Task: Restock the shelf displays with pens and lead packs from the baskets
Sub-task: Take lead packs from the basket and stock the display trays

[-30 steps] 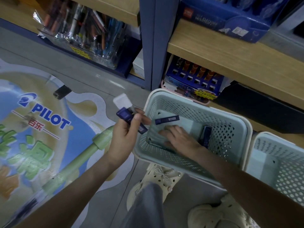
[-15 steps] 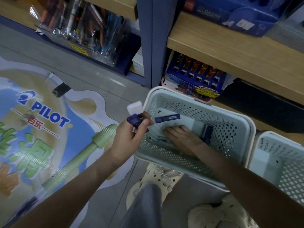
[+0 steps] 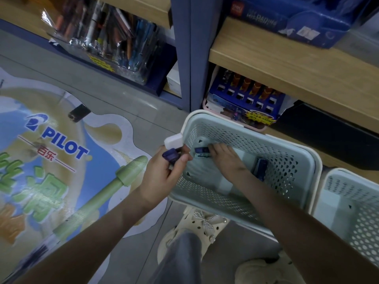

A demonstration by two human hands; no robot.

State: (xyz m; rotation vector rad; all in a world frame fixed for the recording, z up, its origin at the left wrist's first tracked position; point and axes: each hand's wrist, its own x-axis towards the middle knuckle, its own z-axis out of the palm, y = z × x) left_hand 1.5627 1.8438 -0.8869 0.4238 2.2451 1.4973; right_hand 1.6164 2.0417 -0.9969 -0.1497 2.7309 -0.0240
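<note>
Just outside the basket's (image 3: 287,167) left rim, the left grip (image 3: 162,177) pinched several lead packs (image 3: 171,156), seemingly freeing the right grip (image 3: 227,160), inside the basket, to reach another pack (image 3: 200,150); fingers touched it, pinch unclear.

Perforated matt plastic basket (image 3: 283,148); wood-grain shelf (image 3: 287,64); glossy printed floor graphic (image 3: 51,160); clear plastic pen display (image 3: 114,48).

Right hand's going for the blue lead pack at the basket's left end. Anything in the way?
Nothing visible. The right hand is inside the basket, its fingertips at the blue lead pack; no other item lies between them.
</note>
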